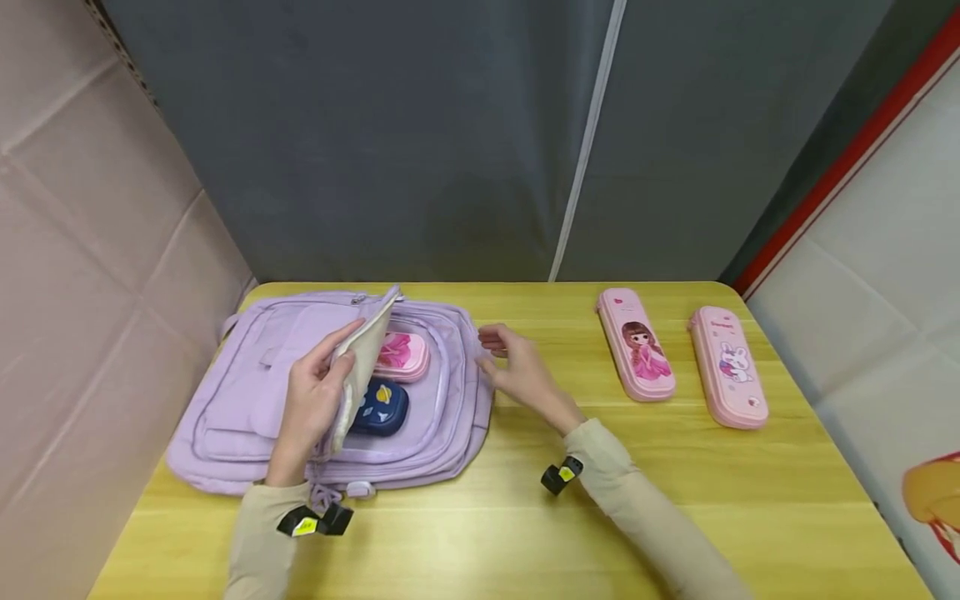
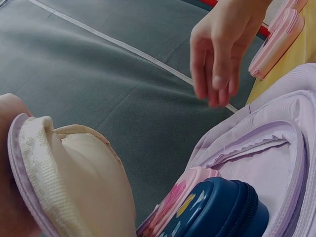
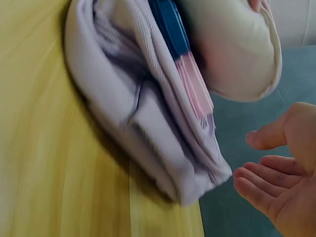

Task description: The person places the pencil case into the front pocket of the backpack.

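Observation:
A lilac backpack (image 1: 247, 367) lies flat on the table with its front pocket unzipped. My left hand (image 1: 311, 392) pinches the edge of the pocket flap (image 1: 367, 358) and holds it raised, its cream lining showing. Inside the pocket lie a pink pencil case (image 1: 405, 357) and a navy pencil case (image 1: 384, 408) with planet pictures, side by side and partly hidden by the flap. My right hand (image 1: 521, 367) hovers at the backpack's right end, fingers loosely bent and holding nothing. In the right wrist view, thumb and fingers of the right hand (image 3: 281, 173) are spread apart.
Two more pink pencil cases lie on the table's right side, one with a doll picture (image 1: 637, 346) and one with a rabbit picture (image 1: 729, 367). A grey curtain (image 1: 420, 150) stands behind the wooden table (image 1: 487, 533). Pale walls flank it.

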`<state>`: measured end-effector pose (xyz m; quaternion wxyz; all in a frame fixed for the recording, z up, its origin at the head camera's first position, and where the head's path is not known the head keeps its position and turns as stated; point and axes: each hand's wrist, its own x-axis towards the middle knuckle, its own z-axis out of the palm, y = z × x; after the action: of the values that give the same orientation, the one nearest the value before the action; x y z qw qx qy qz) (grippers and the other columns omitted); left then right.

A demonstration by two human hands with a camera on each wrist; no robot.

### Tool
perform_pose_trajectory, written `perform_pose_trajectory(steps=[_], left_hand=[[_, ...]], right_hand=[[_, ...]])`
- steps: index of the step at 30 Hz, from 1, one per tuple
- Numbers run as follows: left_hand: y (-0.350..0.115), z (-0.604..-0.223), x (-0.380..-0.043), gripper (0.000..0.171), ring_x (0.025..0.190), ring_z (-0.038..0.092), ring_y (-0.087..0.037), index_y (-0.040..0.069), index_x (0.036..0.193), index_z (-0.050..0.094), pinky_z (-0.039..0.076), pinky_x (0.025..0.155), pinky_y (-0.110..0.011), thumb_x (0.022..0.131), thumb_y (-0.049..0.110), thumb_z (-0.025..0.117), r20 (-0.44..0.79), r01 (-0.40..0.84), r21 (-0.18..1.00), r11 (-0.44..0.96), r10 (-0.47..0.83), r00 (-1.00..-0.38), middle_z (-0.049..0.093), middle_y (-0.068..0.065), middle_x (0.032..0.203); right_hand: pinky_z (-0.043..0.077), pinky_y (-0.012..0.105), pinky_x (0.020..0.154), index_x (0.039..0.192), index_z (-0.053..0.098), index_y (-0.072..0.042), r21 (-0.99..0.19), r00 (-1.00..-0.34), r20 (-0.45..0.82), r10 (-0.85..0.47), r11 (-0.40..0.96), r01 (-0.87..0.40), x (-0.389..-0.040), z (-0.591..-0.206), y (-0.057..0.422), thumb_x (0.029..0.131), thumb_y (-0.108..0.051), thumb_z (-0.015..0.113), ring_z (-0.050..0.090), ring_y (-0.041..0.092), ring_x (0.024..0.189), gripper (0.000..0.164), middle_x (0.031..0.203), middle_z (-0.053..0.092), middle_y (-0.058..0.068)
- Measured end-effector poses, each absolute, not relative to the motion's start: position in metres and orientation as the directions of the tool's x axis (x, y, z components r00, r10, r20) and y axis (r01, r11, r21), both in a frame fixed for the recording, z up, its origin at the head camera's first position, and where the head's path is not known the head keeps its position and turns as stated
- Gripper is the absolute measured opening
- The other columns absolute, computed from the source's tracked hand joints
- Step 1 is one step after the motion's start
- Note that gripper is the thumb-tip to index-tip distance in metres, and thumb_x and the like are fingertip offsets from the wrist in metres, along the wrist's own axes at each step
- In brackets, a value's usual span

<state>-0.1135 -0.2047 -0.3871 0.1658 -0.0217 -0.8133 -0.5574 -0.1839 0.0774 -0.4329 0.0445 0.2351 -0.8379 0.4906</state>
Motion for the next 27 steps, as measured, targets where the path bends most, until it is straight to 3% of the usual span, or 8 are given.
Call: perform_pose_trajectory(steps=[3, 6, 9, 11, 13, 17, 23, 27], left_hand=[[-0.205, -0.388, -0.114, 0.04, 0.064, 0.045, -0.003, 0.018, 0.137, 0.066, 0.042, 0.058, -0.021, 0.1, 0.004, 0.054, 0.296, 0.221, 0.899, 0.379, -0.151, -0.943, 0.068, -0.005, 0.119], [-0.206, -0.389, -0.114, 0.04, 0.053, 0.038, -0.002, 0.019, 0.136, 0.067, 0.04, 0.052, -0.022, 0.101, 0.006, 0.055, 0.297, 0.219, 0.895, 0.388, -0.155, -0.942, 0.067, 0.002, 0.091], [-0.207, -0.39, -0.114, 0.04, 0.054, 0.04, -0.003, 0.02, 0.136, 0.067, 0.041, 0.053, -0.023, 0.101, 0.006, 0.055, 0.297, 0.214, 0.893, 0.395, -0.161, -0.941, 0.065, 0.011, 0.091], [-0.207, -0.391, -0.114, 0.04, 0.063, 0.046, -0.004, 0.02, 0.136, 0.066, 0.043, 0.058, -0.021, 0.1, 0.006, 0.055, 0.296, 0.213, 0.891, 0.401, -0.158, -0.942, 0.069, 0.008, 0.1], [-0.208, -0.391, -0.114, 0.041, 0.074, 0.05, -0.006, 0.019, 0.137, 0.066, 0.045, 0.064, -0.019, 0.101, 0.006, 0.055, 0.295, 0.211, 0.889, 0.406, -0.156, -0.943, 0.066, 0.004, 0.124], [-0.209, -0.391, -0.113, 0.04, 0.083, 0.054, -0.005, 0.019, 0.138, 0.065, 0.046, 0.068, -0.016, 0.101, 0.006, 0.054, 0.29, 0.204, 0.888, 0.412, -0.158, -0.944, 0.065, -0.004, 0.131], [-0.209, -0.39, -0.113, 0.039, 0.053, 0.044, -0.001, 0.018, 0.137, 0.066, 0.044, 0.054, -0.021, 0.101, 0.007, 0.054, 0.29, 0.208, 0.891, 0.404, -0.152, -0.945, 0.065, 0.009, 0.079], [-0.207, -0.389, -0.113, 0.039, 0.048, 0.04, -0.003, 0.017, 0.136, 0.066, 0.042, 0.05, -0.024, 0.101, 0.007, 0.055, 0.287, 0.208, 0.896, 0.393, -0.153, -0.946, 0.062, 0.007, 0.074]], right_hand=[[0.055, 0.041, 0.099, 0.127, 0.06, 0.009, -0.783, -0.895, 0.298, -0.333, 0.451, -0.428, -0.181, -0.433, 0.092, 0.09, -0.001, 0.071, 0.067, 0.036, 0.114, 0.04, 0.123, 0.067, 0.026], [0.055, 0.042, 0.1, 0.128, 0.059, 0.008, -0.769, -0.903, 0.291, -0.316, 0.485, -0.417, -0.178, -0.432, 0.107, 0.091, -0.004, 0.072, 0.067, 0.036, 0.115, 0.041, 0.124, 0.067, 0.025], [0.054, 0.043, 0.1, 0.129, 0.059, 0.007, -0.762, -0.914, 0.278, -0.295, 0.511, -0.397, -0.177, -0.432, 0.12, 0.091, -0.006, 0.073, 0.066, 0.036, 0.116, 0.042, 0.125, 0.067, 0.024], [0.054, 0.043, 0.101, 0.129, 0.059, 0.007, -0.762, -0.924, 0.265, -0.275, 0.527, -0.376, -0.177, -0.433, 0.129, 0.092, -0.007, 0.073, 0.066, 0.036, 0.116, 0.042, 0.125, 0.067, 0.024], [0.054, 0.043, 0.1, 0.129, 0.059, 0.007, -0.763, -0.932, 0.256, -0.257, 0.539, -0.358, -0.176, -0.434, 0.137, 0.092, -0.007, 0.073, 0.066, 0.036, 0.116, 0.042, 0.125, 0.067, 0.025], [0.054, 0.043, 0.1, 0.129, 0.06, 0.007, -0.771, -0.942, 0.246, -0.226, 0.543, -0.332, -0.175, -0.436, 0.153, 0.092, -0.007, 0.073, 0.066, 0.037, 0.116, 0.042, 0.126, 0.067, 0.025], [0.054, 0.047, 0.1, 0.128, 0.059, 0.011, -0.771, -0.95, 0.253, -0.185, 0.554, -0.314, -0.17, -0.44, 0.178, 0.09, -0.004, 0.073, 0.065, 0.041, 0.115, 0.044, 0.126, 0.065, 0.029], [0.053, 0.05, 0.101, 0.13, 0.058, 0.011, -0.742, -0.961, 0.245, -0.131, 0.612, -0.273, -0.166, -0.444, 0.199, 0.089, -0.005, 0.075, 0.063, 0.043, 0.118, 0.047, 0.129, 0.063, 0.029]])
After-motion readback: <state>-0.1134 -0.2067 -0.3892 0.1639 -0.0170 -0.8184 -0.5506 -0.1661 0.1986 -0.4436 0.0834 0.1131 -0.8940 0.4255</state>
